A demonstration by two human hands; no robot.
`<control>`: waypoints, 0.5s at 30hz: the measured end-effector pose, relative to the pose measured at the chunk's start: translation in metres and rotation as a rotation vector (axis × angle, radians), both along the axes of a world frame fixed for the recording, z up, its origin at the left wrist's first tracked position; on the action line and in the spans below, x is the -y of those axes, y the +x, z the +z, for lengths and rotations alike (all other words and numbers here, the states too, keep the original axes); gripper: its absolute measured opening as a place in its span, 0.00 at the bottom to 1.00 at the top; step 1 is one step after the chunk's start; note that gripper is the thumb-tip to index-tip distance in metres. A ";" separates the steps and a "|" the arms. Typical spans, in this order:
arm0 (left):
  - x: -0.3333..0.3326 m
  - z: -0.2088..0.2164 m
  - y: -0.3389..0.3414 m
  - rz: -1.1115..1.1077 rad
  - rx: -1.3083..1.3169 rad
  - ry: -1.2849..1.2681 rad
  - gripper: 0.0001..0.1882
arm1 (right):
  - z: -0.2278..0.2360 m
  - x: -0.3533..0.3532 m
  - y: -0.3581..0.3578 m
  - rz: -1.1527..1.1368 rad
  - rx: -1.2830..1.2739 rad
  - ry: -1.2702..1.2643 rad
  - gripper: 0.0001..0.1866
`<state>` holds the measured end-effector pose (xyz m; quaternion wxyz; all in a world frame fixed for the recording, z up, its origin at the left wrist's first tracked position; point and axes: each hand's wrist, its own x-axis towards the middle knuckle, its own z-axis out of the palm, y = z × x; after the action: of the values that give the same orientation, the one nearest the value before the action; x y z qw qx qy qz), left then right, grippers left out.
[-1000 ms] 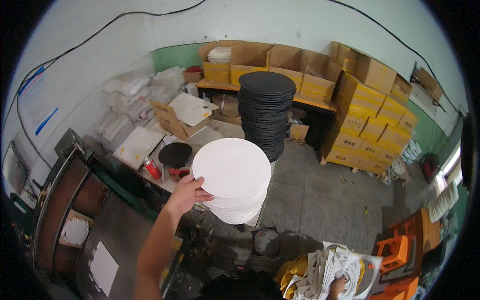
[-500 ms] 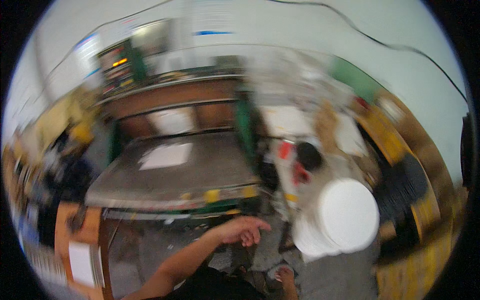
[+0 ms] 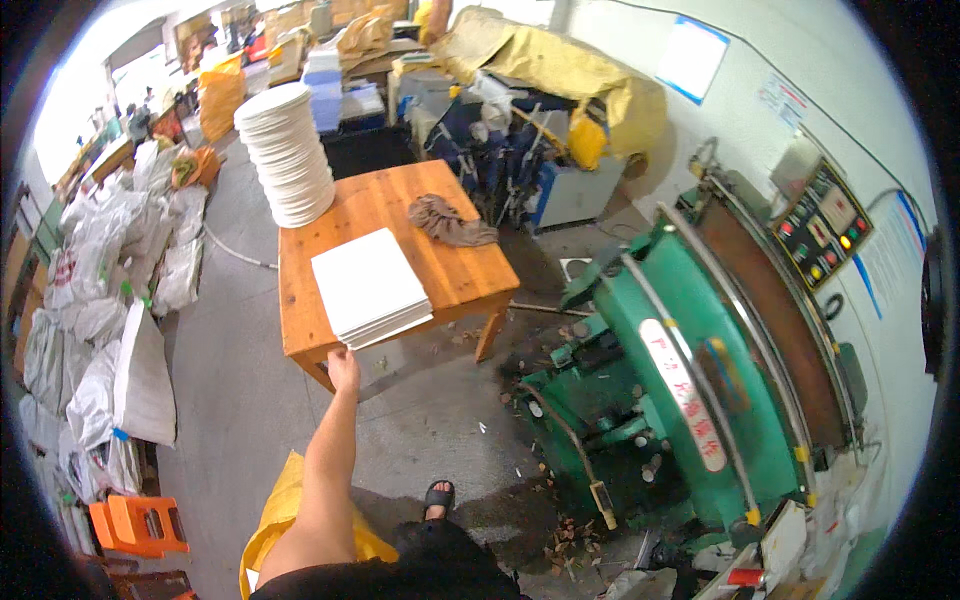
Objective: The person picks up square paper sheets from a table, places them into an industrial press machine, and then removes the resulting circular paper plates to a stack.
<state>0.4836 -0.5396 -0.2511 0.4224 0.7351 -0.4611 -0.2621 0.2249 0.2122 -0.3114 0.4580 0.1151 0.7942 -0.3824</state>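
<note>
My left hand (image 3: pixel 344 370) reaches forward to the wooden table, its fingers closed at the near corner of a stack of white square sheets (image 3: pixel 368 283). The fingertips seem to pinch a sheet edge; how many sheets they hold is hidden. Behind the sheets, at the table's far left corner, a tall pile of round white discs (image 3: pixel 287 160) leans slightly. A crumpled brown cloth (image 3: pixel 450 220) lies to the right of the sheets. My right hand is out of view.
The wooden table (image 3: pixel 300 310) stands ahead. A green press machine (image 3: pixel 650 370) with a control panel (image 3: pixel 823 223) fills the right. White sacks (image 3: pixel 100 260) line the left, with an orange stool (image 3: pixel 140 524) nearer. A yellow bag (image 3: pixel 280 505) lies beside my left arm.
My view has swung left from the press to the wooden table. My left hand has gone from free air to the sheet stack. My right hand has left the view.
</note>
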 end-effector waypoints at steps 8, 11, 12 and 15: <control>0.076 -0.015 0.079 -0.047 -0.004 0.126 0.17 | 0.016 0.107 -0.042 0.637 -0.523 -0.233 0.27; 0.091 -0.033 0.084 -0.048 -0.302 0.118 0.13 | -0.020 0.107 -0.054 0.333 -0.226 -0.228 0.25; 0.080 -0.024 0.079 0.027 -0.468 0.196 0.10 | -0.024 0.103 -0.048 0.312 -0.166 -0.177 0.25; 0.046 -0.029 0.116 -0.139 -0.617 0.183 0.08 | -0.023 0.120 -0.038 0.285 -0.015 -0.106 0.22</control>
<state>0.5993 -0.5856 -0.2806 0.4556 0.6225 -0.3350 -0.5410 0.1865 0.0924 -0.3341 0.5074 -0.0262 0.7844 -0.3558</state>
